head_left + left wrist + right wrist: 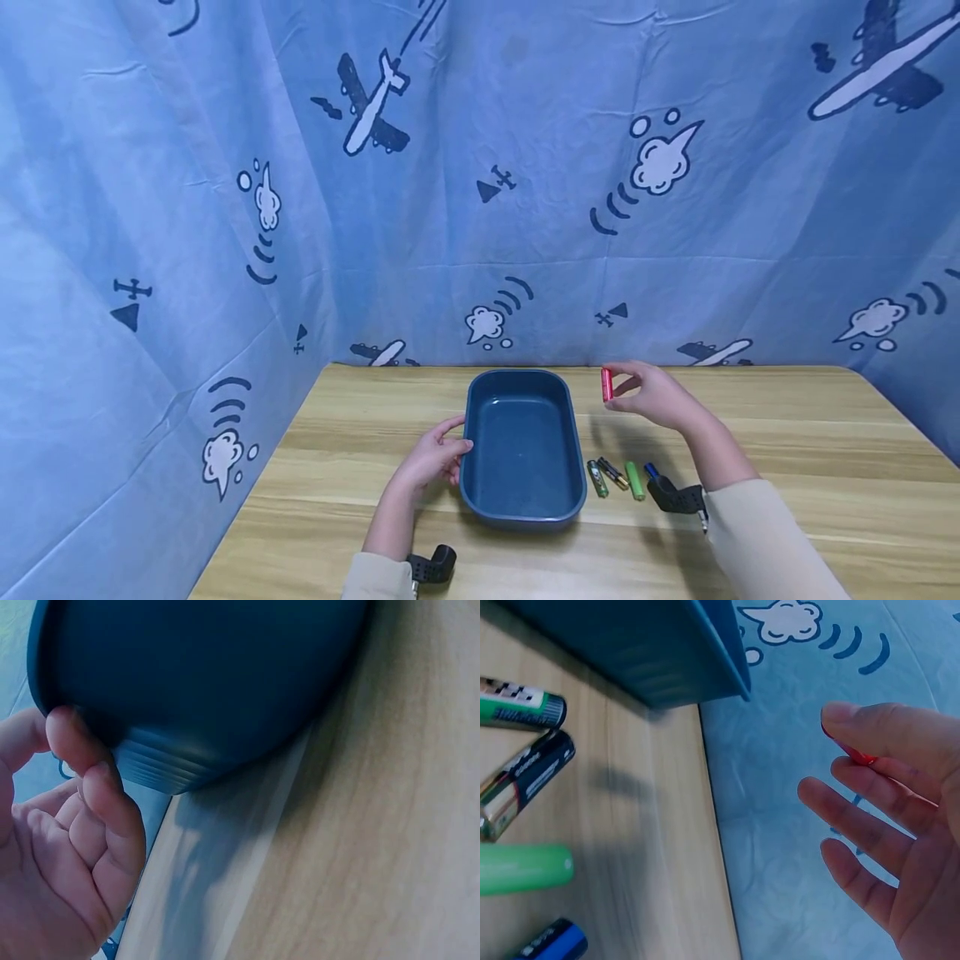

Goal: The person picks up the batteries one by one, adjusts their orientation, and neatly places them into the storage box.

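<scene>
My right hand [654,395] pinches a red battery [607,385] upright between thumb and fingers, raised over the table just right of the bin's far end. In the right wrist view only a sliver of the red battery [862,757] shows behind the thumb. A dark blue rectangular bin [522,454] stands in the middle, its inside bare. My left hand [433,454] grips its left wall, thumb at the rim and fingers outside; the left wrist view shows those fingers [112,799] against the bin wall [210,697].
Right of the bin lie several batteries: a green patterned one [597,478], a black and gold one [613,473], a light green one [634,481] and a blue one [555,941]. A blue printed curtain [555,208] hangs behind the wooden table [787,433].
</scene>
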A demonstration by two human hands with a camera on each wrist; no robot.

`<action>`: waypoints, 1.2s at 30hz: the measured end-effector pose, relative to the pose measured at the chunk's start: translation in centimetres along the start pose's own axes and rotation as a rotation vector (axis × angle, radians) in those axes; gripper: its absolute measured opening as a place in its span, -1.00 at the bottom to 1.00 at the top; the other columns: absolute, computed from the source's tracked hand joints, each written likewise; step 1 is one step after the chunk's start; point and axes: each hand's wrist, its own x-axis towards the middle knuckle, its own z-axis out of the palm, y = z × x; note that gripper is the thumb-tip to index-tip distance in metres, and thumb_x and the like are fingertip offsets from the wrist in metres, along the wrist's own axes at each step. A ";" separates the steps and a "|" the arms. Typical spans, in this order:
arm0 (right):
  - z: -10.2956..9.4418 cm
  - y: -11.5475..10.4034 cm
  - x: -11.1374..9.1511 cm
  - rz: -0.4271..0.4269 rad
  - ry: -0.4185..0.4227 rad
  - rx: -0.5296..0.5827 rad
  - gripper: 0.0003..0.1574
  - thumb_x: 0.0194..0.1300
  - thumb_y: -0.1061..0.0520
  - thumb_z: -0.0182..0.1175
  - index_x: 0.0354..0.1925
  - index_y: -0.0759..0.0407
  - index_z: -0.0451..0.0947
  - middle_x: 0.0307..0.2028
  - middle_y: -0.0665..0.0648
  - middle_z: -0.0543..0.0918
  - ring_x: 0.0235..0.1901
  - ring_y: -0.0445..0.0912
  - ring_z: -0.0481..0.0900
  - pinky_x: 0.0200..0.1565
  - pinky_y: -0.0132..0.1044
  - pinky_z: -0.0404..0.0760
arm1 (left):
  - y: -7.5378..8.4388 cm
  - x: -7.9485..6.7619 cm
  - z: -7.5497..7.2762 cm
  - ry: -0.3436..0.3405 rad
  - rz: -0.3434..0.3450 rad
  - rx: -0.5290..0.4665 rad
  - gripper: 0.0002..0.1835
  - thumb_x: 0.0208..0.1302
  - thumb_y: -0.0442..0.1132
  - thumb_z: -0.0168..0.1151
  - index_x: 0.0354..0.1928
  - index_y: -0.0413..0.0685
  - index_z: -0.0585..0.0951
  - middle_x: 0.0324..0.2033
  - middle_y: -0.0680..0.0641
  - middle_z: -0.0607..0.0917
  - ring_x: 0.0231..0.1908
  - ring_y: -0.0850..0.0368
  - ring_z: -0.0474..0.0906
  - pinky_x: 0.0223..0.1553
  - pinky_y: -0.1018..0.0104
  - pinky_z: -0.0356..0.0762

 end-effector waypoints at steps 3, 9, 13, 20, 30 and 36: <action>0.1 -0.4 0.4 -0.019 -0.003 0.003 -0.21 0.04 0.18 0.35 0.22 0.35 0.32 0.06 0.39 0.43 -0.13 0.16 0.57 -0.34 -0.21 0.58 | 0.0 0.1 0.0 -0.005 -0.005 0.007 -0.36 0.21 -0.30 0.14 0.34 -0.12 0.23 -0.70 0.01 0.51 -0.77 0.22 0.42 -0.68 0.42 0.43; 0.3 -1.0 1.4 -0.027 -0.014 0.020 -0.19 0.04 0.18 0.35 0.23 0.38 0.30 0.01 0.38 0.48 -0.13 0.16 0.56 -0.32 -0.20 0.57 | 0.0 0.4 -0.2 -0.022 -0.012 0.018 -0.36 0.22 -0.26 0.14 0.34 -0.11 0.21 -0.72 0.00 0.49 -0.76 0.22 0.43 -0.68 0.42 0.45; 0.4 -1.5 1.9 -0.024 -0.020 0.022 -0.19 0.04 0.17 0.35 0.23 0.36 0.30 -0.05 0.36 0.52 -0.14 0.15 0.56 -0.31 -0.18 0.56 | 0.0 0.7 -0.3 -0.035 -0.005 -0.004 -0.38 0.27 -0.23 0.10 0.35 -0.12 0.19 -0.72 0.00 0.48 -0.75 0.22 0.43 -0.67 0.42 0.45; 0.6 -2.5 2.8 -0.045 -0.033 0.031 -0.21 0.05 0.17 0.36 0.22 0.36 0.32 0.00 0.36 0.47 -0.15 0.12 0.56 -0.27 -0.15 0.58 | 0.1 0.8 -0.4 -0.043 -0.002 -0.041 -0.37 0.26 -0.27 0.11 0.36 -0.12 0.19 -0.72 0.01 0.49 -0.76 0.24 0.42 -0.67 0.42 0.45; 1.7 -3.2 4.3 -0.029 -0.051 0.066 -0.24 0.05 0.21 0.35 0.21 0.34 0.34 -0.05 0.33 0.52 -0.21 0.05 0.59 -0.25 -0.14 0.59 | 0.4 1.1 -0.3 -0.048 0.009 -0.029 -0.35 0.22 -0.29 0.13 0.35 -0.17 0.19 -0.72 0.01 0.47 -0.76 0.24 0.41 -0.67 0.42 0.42; 2.8 -3.7 5.0 -0.009 -0.064 0.085 -0.26 0.04 0.20 0.36 0.20 0.31 0.37 -0.07 0.31 0.55 -0.25 0.01 0.59 -0.23 -0.14 0.59 | 0.3 1.3 -0.3 -0.047 0.002 -0.017 -0.36 0.22 -0.31 0.12 0.34 -0.18 0.20 -0.73 0.01 0.47 -0.77 0.25 0.40 -0.68 0.42 0.43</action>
